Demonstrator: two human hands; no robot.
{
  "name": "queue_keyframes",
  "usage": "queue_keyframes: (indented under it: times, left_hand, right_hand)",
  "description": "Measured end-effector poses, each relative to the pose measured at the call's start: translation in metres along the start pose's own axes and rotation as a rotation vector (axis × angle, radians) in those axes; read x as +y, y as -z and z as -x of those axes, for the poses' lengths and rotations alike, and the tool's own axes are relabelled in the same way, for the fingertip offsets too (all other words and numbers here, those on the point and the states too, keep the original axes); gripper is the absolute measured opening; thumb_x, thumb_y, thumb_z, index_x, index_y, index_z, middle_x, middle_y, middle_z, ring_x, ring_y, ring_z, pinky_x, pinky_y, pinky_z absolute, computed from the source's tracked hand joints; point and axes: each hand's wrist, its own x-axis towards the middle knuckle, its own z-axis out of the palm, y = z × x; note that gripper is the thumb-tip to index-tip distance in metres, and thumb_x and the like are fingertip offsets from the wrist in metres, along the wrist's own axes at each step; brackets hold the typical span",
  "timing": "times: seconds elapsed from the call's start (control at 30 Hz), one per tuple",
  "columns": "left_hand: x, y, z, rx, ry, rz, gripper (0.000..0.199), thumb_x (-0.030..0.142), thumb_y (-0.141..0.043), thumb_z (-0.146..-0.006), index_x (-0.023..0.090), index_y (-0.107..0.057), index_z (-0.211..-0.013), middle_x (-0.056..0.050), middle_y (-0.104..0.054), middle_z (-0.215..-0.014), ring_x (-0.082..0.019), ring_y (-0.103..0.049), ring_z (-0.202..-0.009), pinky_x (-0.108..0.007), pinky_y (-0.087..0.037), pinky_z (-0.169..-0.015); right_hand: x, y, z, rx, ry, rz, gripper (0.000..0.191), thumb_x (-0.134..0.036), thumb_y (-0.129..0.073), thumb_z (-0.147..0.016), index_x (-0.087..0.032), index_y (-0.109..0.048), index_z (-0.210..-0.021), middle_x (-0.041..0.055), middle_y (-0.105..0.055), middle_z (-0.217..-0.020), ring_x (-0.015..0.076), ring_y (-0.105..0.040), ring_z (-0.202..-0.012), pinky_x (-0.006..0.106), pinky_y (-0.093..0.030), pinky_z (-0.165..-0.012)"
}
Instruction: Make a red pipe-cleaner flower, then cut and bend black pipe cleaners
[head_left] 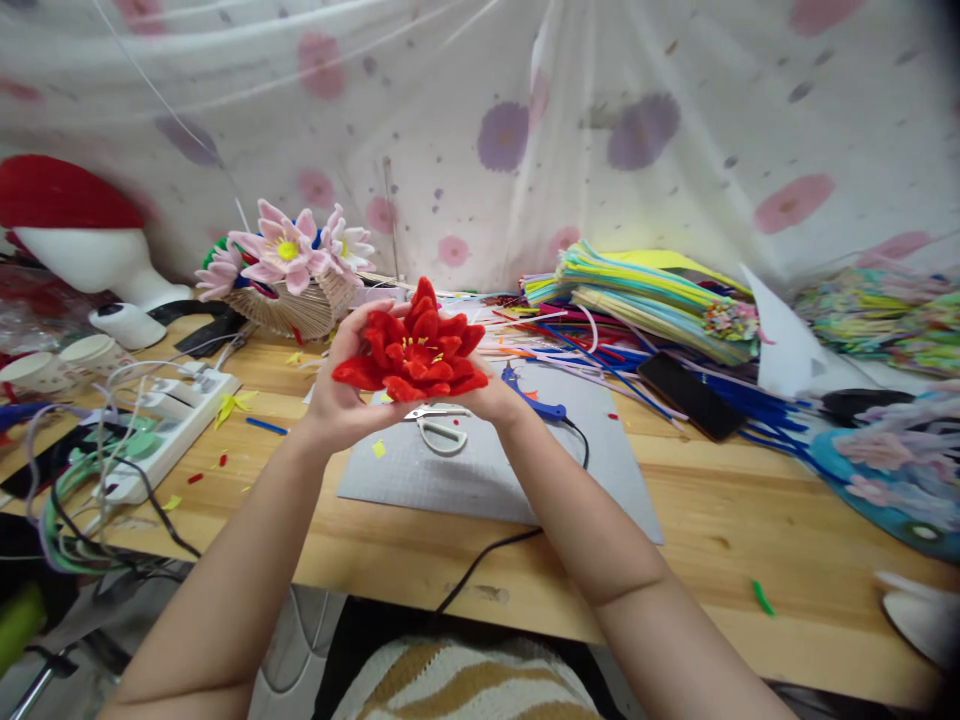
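Note:
A red fuzzy pipe-cleaner flower (420, 352) with layered pointed petals and yellow stamens is held up above the table, facing me. My left hand (341, 385) curves around its left side, thumb below and fingers behind. From the right, my right hand (486, 396) supports it underneath; its fingers are mostly hidden by the petals. Beneath the flower, scissors (441, 432) with pale handles lie on a grey cutting mat (480, 492). Just right of them rests a blue glue gun (541, 405), its black cord running off the mat.
At left stand a white power strip (169, 440) with tangled cables, paper cups (94, 355) and a mannequin head (82, 250). Pink flowers (285, 250) sit behind. Pipe-cleaner bundles (645, 295), a black phone (690, 395) and a blue floral piece (892, 480) lie at right.

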Motion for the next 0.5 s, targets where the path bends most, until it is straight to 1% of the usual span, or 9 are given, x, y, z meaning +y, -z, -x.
queue_keyframes:
  times: [0.1,0.17,0.23,0.33,0.4,0.43,0.5]
  left_hand:
    - [0.0,-0.001,0.003,0.036,-0.015,-0.003,0.077,0.038,-0.081,-0.057,0.031,-0.044,-0.123,-0.008,-0.047,-0.132,-0.03,-0.041,-0.128,-0.048,-0.04,-0.104]
    - [-0.002,-0.002,0.007,0.01,-0.04,0.007,0.075,0.037,-0.08,-0.059,0.033,-0.043,-0.124,-0.007,-0.046,-0.134,-0.029,-0.039,-0.13,-0.047,-0.04,-0.104]
    - [-0.006,-0.001,0.011,-0.029,-0.062,0.021,0.077,0.037,-0.079,-0.061,0.034,-0.041,-0.127,-0.007,-0.045,-0.136,-0.029,-0.039,-0.13,-0.046,-0.041,-0.103]
    - [-0.013,0.002,0.011,-0.084,-0.046,0.006,0.083,0.038,-0.078,-0.062,0.036,-0.036,-0.133,-0.009,-0.044,-0.138,-0.028,-0.04,-0.13,-0.045,-0.044,-0.099]
    - [-0.017,0.008,0.008,-0.123,-0.02,-0.023,0.087,0.039,-0.078,-0.061,0.035,-0.034,-0.136,-0.01,-0.044,-0.137,-0.028,-0.041,-0.129,-0.045,-0.046,-0.097]
    - [-0.019,0.012,0.005,-0.138,-0.013,-0.036,0.088,0.039,-0.078,-0.061,0.035,-0.033,-0.137,-0.01,-0.045,-0.137,-0.028,-0.042,-0.128,-0.045,-0.046,-0.096]
    - [-0.02,0.02,0.001,-0.155,-0.003,-0.051,0.086,0.038,-0.077,-0.062,0.034,-0.035,-0.137,-0.011,-0.047,-0.135,-0.027,-0.046,-0.125,-0.044,-0.048,-0.094]
  right_hand:
    - [-0.007,0.001,-0.006,0.039,0.102,0.0,0.082,-0.053,-0.075,-0.058,-0.03,-0.045,-0.131,0.002,-0.054,-0.128,0.0252,-0.044,-0.126,0.044,-0.034,-0.108]
    - [-0.004,0.003,-0.006,0.052,0.114,0.04,0.083,-0.05,-0.076,-0.058,-0.03,-0.044,-0.132,0.0026,-0.054,-0.128,0.0254,-0.041,-0.128,0.043,-0.032,-0.109]
    - [0.003,0.007,-0.005,0.058,0.109,0.064,0.07,-0.048,-0.07,-0.067,-0.03,-0.046,-0.13,0.0026,-0.055,-0.126,0.025,-0.042,-0.128,0.043,-0.034,-0.108]
    - [0.011,0.013,-0.003,0.071,0.087,0.137,0.045,-0.04,-0.058,-0.079,-0.028,-0.054,-0.122,0.0027,-0.06,-0.119,0.0248,-0.051,-0.118,0.043,-0.042,-0.101]
    - [0.008,0.02,-0.003,0.089,0.087,0.281,0.035,-0.034,-0.057,-0.079,-0.025,-0.06,-0.113,0.004,-0.064,-0.11,0.0251,-0.058,-0.106,0.043,-0.046,-0.094]
    - [0.004,0.025,-0.004,0.1,0.111,0.368,0.031,-0.031,-0.057,-0.079,-0.024,-0.062,-0.108,0.0048,-0.065,-0.107,0.0251,-0.059,-0.102,0.043,-0.047,-0.092]
    - [-0.007,0.036,-0.007,0.11,0.186,0.516,0.026,-0.026,-0.058,-0.077,-0.023,-0.064,-0.102,0.0061,-0.065,-0.106,0.0247,-0.059,-0.101,0.041,-0.046,-0.091]
